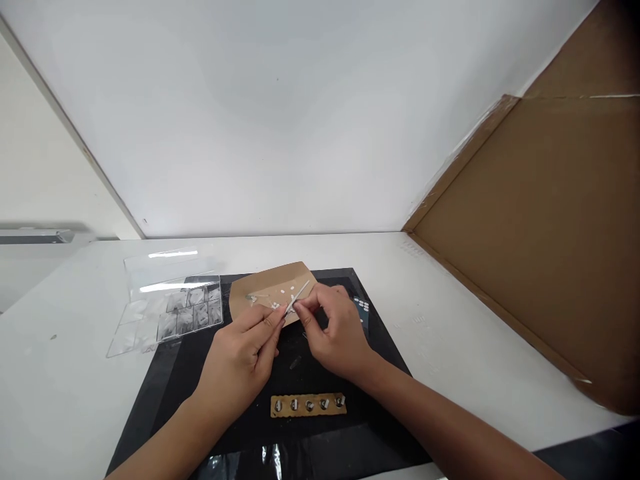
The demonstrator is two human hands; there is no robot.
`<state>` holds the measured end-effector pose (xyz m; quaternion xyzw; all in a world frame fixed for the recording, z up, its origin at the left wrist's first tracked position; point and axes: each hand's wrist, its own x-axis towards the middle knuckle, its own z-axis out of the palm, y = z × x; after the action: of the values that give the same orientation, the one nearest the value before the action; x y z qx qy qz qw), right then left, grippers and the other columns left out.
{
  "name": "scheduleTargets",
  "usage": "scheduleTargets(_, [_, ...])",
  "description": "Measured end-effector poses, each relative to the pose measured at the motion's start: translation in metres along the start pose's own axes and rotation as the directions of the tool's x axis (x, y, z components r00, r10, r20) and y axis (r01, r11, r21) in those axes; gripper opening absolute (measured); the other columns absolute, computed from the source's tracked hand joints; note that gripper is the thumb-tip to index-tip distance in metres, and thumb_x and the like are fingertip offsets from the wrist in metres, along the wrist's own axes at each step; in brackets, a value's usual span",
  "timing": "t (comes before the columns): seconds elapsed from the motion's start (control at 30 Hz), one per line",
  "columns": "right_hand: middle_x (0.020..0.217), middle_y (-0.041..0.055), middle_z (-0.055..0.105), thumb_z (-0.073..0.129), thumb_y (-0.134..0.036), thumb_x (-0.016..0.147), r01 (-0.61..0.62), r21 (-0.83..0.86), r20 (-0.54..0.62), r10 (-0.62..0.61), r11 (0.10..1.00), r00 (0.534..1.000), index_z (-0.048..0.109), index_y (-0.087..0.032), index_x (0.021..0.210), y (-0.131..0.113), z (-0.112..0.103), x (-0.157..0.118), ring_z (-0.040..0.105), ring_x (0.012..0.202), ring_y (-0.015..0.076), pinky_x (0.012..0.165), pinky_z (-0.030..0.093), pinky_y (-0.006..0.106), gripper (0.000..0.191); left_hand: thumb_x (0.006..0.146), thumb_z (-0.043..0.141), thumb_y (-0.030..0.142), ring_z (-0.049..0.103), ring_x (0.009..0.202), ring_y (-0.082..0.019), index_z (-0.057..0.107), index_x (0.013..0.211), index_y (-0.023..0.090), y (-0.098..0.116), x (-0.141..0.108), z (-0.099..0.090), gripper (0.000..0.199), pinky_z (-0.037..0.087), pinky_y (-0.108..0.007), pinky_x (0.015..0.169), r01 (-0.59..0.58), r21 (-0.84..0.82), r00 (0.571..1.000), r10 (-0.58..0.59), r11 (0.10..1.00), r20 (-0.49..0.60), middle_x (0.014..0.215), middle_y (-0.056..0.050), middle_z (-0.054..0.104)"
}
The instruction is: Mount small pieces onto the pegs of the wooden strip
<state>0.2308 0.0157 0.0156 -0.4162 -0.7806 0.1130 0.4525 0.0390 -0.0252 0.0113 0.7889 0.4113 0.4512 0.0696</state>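
Smack between the fingertips in the head view: a thin pale stick [299, 295], angled up and away over a brown paper sheet [295, 272]. Left hand [243, 353] pinched tight, thumb and index on the stick's near end. Right hand [336, 332] with thumb and index bunched up by its side; can't tell whether gripping it or some tiny bit, honestly. Just beyond the fingertips, little white bits [283, 291] scattered on the sheet. Under both hands, a black mat [300, 383], kinda shiny along its near edge, on a white table [450, 373]. Closer in than the fingers, a brown strip [286, 404] with five little metallic stubs in a row. Off left of the fingers, a clear compartment box [190, 332], lid open, overlapping the mat. Just past the right knuckles, a dark blue card [364, 319] with white ovals, partly hidden. Way beyond the fingers, a plain white wall [275, 133]; well off right, a big brown cardboard panel [540, 213] along the table.
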Motion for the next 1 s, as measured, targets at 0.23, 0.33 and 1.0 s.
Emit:
scheduleTargets(0.23, [0.075,-0.0014,0.067,0.06,-0.022,0.1,-0.025,0.0,-0.011,0.025,1.0,1.0,0.057,-0.022,0.082,0.0014,-0.0022,0.0018,0.061,0.068,0.0164,0.079,0.038,0.038,0.019,0.104,0.057,0.011,0.07,0.069,-0.01,0.071,0.135,0.02,-0.0014,-0.0024,0.0008,0.035,0.061,-0.021,0.068,0.02,-0.01,1.0,-0.02,1.0,0.009,0.098,-0.005,0.072])
scheduleTargets(0.33, [0.076,-0.0015,0.067,0.06,-0.022,0.1,-0.003,0.018,0.02,0.003,1.0,1.0,0.057,-0.022,0.082,0.0011,-0.0028,0.0015,0.06,0.067,0.0159,0.078,0.038,0.038,0.017,0.104,0.057,0.011,0.069,0.068,-0.008,0.07,0.137,0.021,-0.0014,-0.0026,0.0011,0.037,0.061,-0.02,0.067,0.026,-0.037,1.0,-0.026,0.999,0.013,0.103,-0.006,0.072])
scheduleTargets(1.0, [0.077,-0.0015,0.07,0.061,-0.024,0.1,-0.025,0.006,0.024,0.025,1.0,0.999,0.057,-0.022,0.083,0.0041,-0.0014,0.0015,0.064,0.068,0.0158,0.079,0.039,0.039,0.018,0.105,0.057,0.016,0.068,0.056,-0.009,0.072,0.137,0.024,-0.0017,0.002,-0.0002,0.036,0.058,-0.019,0.057,0.071,-0.13,0.997,-0.069,0.989,0.014,0.084,-0.002,0.073])
